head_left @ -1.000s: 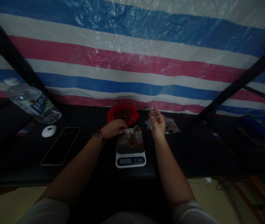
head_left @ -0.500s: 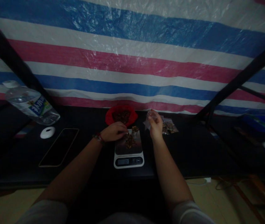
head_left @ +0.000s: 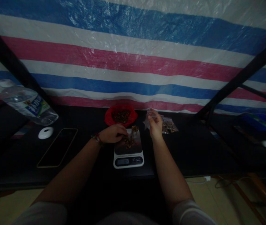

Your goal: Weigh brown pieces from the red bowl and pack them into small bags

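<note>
My left hand [head_left: 113,133] reaches over the left back part of a white kitchen scale [head_left: 128,164], its fingers curled together beside a loose pile of small brown pieces [head_left: 129,143]. Whatever those fingertips hold, if anything, is too small to tell. A small cup [head_left: 135,130] filled with similar pieces stands at the back of the scale. To the right, my right hand [head_left: 155,126] is closed on a clear plastic bag [head_left: 148,120], held up off the table. Behind the scale lies a red bag [head_left: 108,117] of dark brown pieces, its mouth spread wide.
Filled clear bags [head_left: 170,125] lie just beyond my right hand. On the left are a phone [head_left: 58,148], a white rounded object [head_left: 46,133] and a tilted plastic bottle [head_left: 28,103]. Black frame bars [head_left: 231,84] and a striped sheet [head_left: 133,59] bound the table.
The view has shifted slightly. My left fingers have moved a little at the brown pile, which looks more spread out. My right hand keeps holding the clear bag.
</note>
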A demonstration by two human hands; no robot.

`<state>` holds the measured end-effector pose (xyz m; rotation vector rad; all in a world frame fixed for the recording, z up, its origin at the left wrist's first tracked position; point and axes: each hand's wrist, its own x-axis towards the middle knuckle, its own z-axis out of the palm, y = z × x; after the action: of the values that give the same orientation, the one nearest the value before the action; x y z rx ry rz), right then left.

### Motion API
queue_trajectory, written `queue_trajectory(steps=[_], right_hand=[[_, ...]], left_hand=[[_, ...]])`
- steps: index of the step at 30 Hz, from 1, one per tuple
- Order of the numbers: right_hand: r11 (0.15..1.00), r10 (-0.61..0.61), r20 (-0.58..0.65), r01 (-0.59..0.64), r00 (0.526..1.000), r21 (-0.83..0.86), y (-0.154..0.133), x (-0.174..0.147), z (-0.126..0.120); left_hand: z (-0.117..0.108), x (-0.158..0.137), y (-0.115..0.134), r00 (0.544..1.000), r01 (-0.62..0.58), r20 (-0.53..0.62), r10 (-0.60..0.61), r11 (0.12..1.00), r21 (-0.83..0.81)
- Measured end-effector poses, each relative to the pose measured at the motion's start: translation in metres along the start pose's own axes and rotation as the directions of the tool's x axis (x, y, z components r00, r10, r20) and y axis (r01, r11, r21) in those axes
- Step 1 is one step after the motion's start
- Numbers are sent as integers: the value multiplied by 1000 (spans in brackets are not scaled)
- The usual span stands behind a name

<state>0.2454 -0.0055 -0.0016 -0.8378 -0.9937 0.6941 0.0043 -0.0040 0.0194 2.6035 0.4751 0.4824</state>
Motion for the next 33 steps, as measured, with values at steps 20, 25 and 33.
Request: queue_trajectory(steps=[20, 25, 33], right_hand=[[1000, 7, -15, -7, 1000, -17, 5, 0, 0], [999, 21, -4, -21, 1000, -30, 2, -1, 0], [1000, -1, 12, 1, 1000, -29, 0, -1, 1]], left_hand=[[-2, -3, -2, 996, 83, 30, -83, 997, -4], [0, -4, -1, 995, 87, 42, -87, 996, -2], [-3, 1, 13, 992, 39, 124, -31, 997, -62]])
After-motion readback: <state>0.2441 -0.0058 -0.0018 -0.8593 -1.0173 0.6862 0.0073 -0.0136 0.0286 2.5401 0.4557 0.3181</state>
